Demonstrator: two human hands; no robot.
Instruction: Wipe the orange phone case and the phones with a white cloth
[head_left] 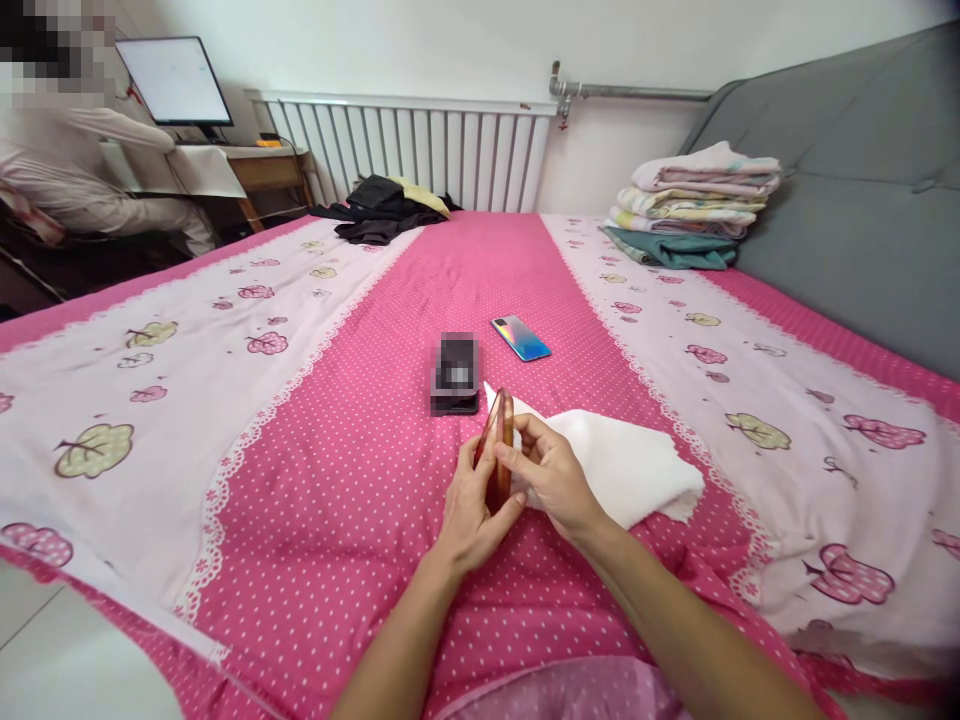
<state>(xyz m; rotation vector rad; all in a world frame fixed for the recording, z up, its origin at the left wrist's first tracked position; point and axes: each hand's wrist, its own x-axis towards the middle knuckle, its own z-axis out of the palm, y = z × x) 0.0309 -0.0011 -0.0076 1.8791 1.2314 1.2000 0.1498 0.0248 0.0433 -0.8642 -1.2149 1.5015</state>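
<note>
Between both hands, upright and seen edge-on, is an amber, see-through phone case (pixel 501 482). My left hand (pixel 469 515) grips its left side and lower part, the thumb pointing right. My right hand (pixel 553 470) is closed on its right edge, thumb and fingers pressed against it. Beneath and behind my right hand, a white cloth (pixel 626 460) lies spread on the bed; a bit of white shows by the right fingers. Just beyond the hands lie a dark, partly blurred-out item (pixel 457 370) and a blue, shiny phone (pixel 523 338), back side up.
All this rests on a pink dotted bedspread (pixel 360 480). Dark folded clothes (pixel 375 205) lie at the far left, a stack of folded cloths (pixel 697 195) at the far right by a grey headboard (pixel 855 170). A person (pixel 67 170) sits by a monitor (pixel 176 82) at left.
</note>
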